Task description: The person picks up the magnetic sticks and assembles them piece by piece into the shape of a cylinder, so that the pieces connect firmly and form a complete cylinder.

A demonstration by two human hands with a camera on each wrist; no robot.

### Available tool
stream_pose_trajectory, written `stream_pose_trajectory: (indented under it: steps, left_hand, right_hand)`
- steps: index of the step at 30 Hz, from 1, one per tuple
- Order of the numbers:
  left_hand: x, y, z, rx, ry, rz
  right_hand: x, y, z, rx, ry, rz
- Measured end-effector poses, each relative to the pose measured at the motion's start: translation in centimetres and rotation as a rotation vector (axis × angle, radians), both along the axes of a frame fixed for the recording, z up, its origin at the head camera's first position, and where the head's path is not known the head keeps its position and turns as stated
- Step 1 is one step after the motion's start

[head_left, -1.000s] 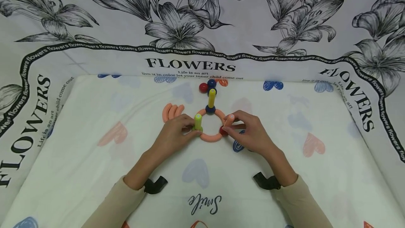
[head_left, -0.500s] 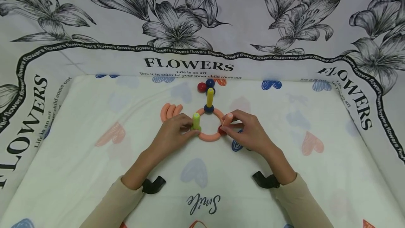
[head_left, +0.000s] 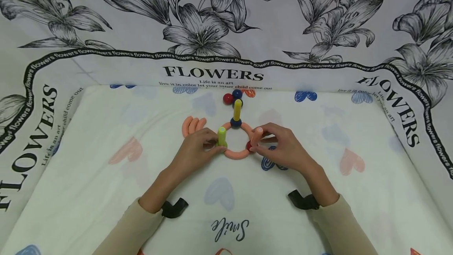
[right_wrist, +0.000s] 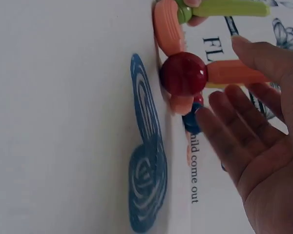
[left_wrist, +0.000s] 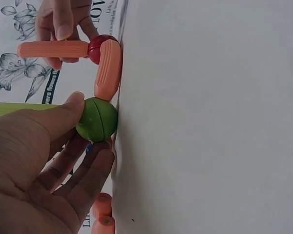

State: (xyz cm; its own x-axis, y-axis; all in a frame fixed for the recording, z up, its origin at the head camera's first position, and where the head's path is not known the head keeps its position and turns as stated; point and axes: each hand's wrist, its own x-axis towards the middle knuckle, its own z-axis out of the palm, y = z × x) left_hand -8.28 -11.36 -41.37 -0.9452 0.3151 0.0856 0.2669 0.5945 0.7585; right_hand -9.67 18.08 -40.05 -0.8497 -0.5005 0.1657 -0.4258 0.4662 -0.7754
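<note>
So, our ring (head_left: 236,155) sits on the worktop (head_left: 141,184) between our two hands, with three balls in it and a stick up from each. Our left grip (head_left: 192,146) pinches the green ball (left_wrist: 95,119), under the lime stick (head_left: 221,135). Our right grip (head_left: 283,145) is loose about the orange stick (right_wrist: 234,71) on the red ball (right_wrist: 184,74); we can't tell if a finger touches it. A bump there could tip that stick and twist its ball. If our hands pull different ways, the ring might pop apart at a ball. The yellow stick (head_left: 237,110) on the blue ball (head_left: 235,122) has no hand on it, so a hard shake could topple it. Just past our left knuckles, a careless move could push the three spare bits (head_left: 194,126). Behind the ring, the loose balls (head_left: 228,98) might roll if we nudge them.
</note>
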Motion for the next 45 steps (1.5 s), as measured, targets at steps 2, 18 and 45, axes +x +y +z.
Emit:
stream_pose_trajectory:
  steps: [2, 18, 45]
  left_hand:
    - [0.1, 0.2, -0.1, 0.001, -0.011, -0.007]
    - [0.1, -0.1, 0.1, -0.038, 0.007, 0.001]
    - [-0.1, -0.3, 0.0, -0.02, -0.012, -0.015]
  right_hand:
    - [0.2, 0.6, 0.2, 0.051, -0.031, 0.0]
    - [-5.1, 0.7, 2.8, 0.297, -0.06, -0.084]
    - [-11.7, -5.2, 1.3, 0.408, -0.025, -0.037]
